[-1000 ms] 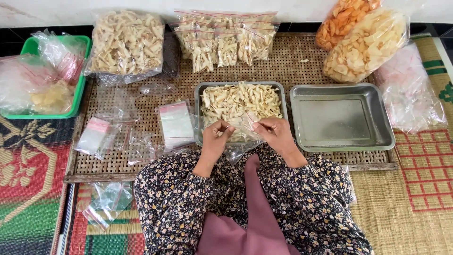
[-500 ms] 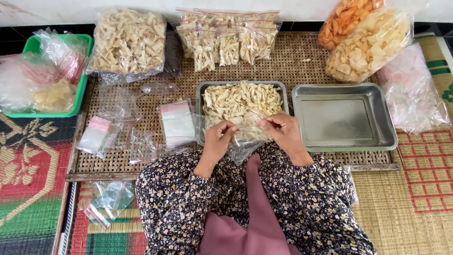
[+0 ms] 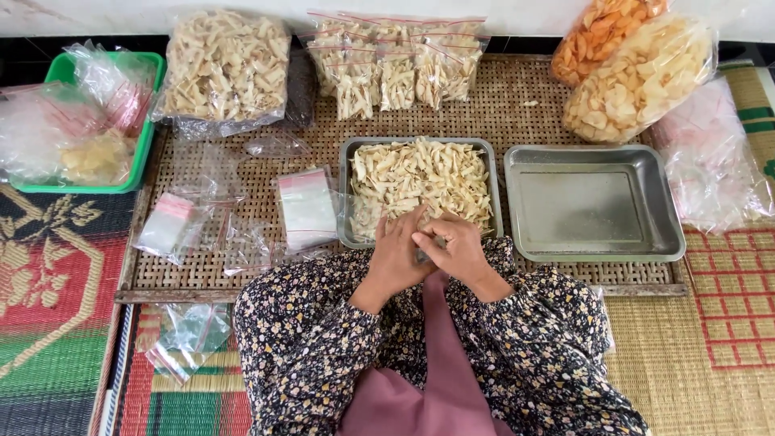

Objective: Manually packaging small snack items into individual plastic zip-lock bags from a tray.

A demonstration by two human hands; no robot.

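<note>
1. The fingers (image 3: 426, 240) of both hands are pressing together at the near rim of the filled tray (image 3: 347, 194); whether they are clamping a clear bag I cannot tell, since almost nothing of one is showing between them.
2. The left hand (image 3: 397, 257) and right hand (image 3: 457, 250) are touching each other, the left lying partly over the right, just above the person's lap.
3. The snack strips (image 3: 420, 173) are lying directly on the far side of the fingers, heaped in that tray; both hands are sitting about equally near them, and the tray's long axis is running left to right.
4. One empty tray (image 3: 593, 202) is sitting just to the right of the filled one, so two metal trays are showing in all.
5. To the left, a stack of small bags (image 3: 307, 208) is lying just beside the filled tray, with a second stack (image 3: 165, 226) and loose clear bags further left on the woven mat (image 3: 525, 113).
6. At the far edge, about four filled bags (image 3: 395, 60) are leaning in a row, with one big bag of strips (image 3: 222, 69) to their left.
7. At the far right, two big bags of chips are lying: one pale (image 3: 638, 77), one orange (image 3: 601, 28).
8. At the far left, one green basket (image 3: 149, 105) is holding more plastic bags.
</note>
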